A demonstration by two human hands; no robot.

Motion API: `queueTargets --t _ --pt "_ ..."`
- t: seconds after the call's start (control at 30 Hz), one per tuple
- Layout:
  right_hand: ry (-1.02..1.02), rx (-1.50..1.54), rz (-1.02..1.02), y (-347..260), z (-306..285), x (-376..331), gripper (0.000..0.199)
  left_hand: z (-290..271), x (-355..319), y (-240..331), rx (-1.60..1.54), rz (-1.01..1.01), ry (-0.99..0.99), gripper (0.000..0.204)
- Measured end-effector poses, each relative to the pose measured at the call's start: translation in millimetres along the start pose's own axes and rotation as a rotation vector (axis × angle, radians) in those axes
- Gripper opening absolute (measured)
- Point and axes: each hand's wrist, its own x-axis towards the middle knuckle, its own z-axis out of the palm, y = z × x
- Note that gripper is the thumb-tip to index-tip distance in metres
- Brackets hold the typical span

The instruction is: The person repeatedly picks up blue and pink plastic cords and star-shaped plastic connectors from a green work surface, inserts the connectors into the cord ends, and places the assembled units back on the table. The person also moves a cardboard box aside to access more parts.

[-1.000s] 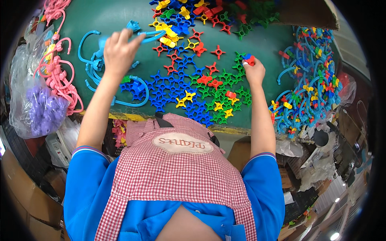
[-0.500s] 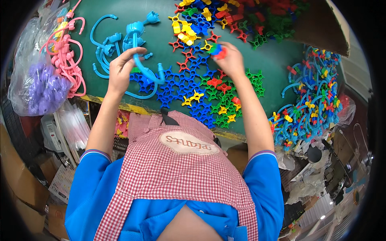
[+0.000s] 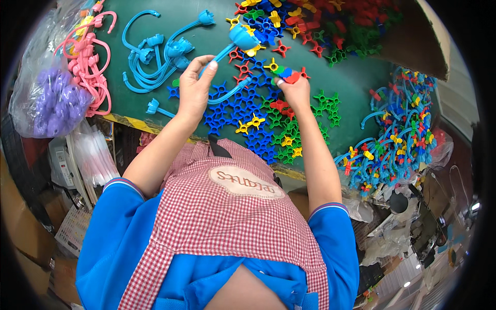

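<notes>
My left hand [image 3: 195, 92] is closed round the stem of a light-blue plastic tube with a cup-shaped head [image 3: 243, 39], which points up and to the right. Another blue curved tube [image 3: 230, 96] passes just below that hand; whether it is part of the same piece I cannot tell. In my right hand [image 3: 297, 96] is a small stack of green, blue and red plastic connector pieces [image 3: 286, 74], pinched at the fingertips. Loose blue star-shaped connectors [image 3: 225, 114] lie between and below the hands, with green ones [image 3: 284, 137] beside them.
More blue curved tubes [image 3: 168, 64] lie at the left of the green table [image 3: 356, 93]. Pink curved pieces [image 3: 93, 77] and a clear bag of purple parts [image 3: 59, 106] are at the far left. A heap of tubes with coloured connectors [image 3: 398, 139] and a cardboard flap [image 3: 413, 41] stand at the right.
My left hand has moved right with the blue tube, its cup-shaped head now nearer my right hand. My right hand has shifted slightly down, still holding the coloured connector pieces.
</notes>
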Motion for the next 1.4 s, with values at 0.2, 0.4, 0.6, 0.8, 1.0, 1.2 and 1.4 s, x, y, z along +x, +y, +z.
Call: queueTargets --t 0.2,0.4,0.6,0.8,1.0,1.2,1.4 --pt "-0.053 -0.1 0.214 -5.2 6.9 37.2 0.028 5.5 -1.7 3.1 -0.05 -0.028 -0.05 0.022" --pt "-0.267 1.173 0.45 6.1 -15.1 -7.1 0.033 8.5 -8.2 1.5 0.0 0.047 -0.02 0.02" --pt "-0.294 0.899 0.337 -6.6 -19.7 -47.9 0.026 24.1 -15.3 8.1 -0.008 0.091 -0.228 0.021" --pt "-0.46 0.032 -0.198 -27.3 -29.5 -58.0 0.039 18.3 -12.9 7.7 -0.138 0.016 -0.502 0.017" --pt "-0.293 0.668 -0.305 -8.8 -35.5 -73.2 0.054 22.5 -1.7 -3.9 -0.605 -0.216 -0.363 0.021" --pt "-0.042 0.78 -0.031 6.0 -57.9 -90.0 0.018 75.3 -14.7 -0.4 -0.319 -0.227 -0.214 0.038" --pt "1.222 0.836 -0.068 150.0 -224.8 3.2 0.035 51.4 -2.3 -13.0 0.091 -0.152 -0.362 0.035"
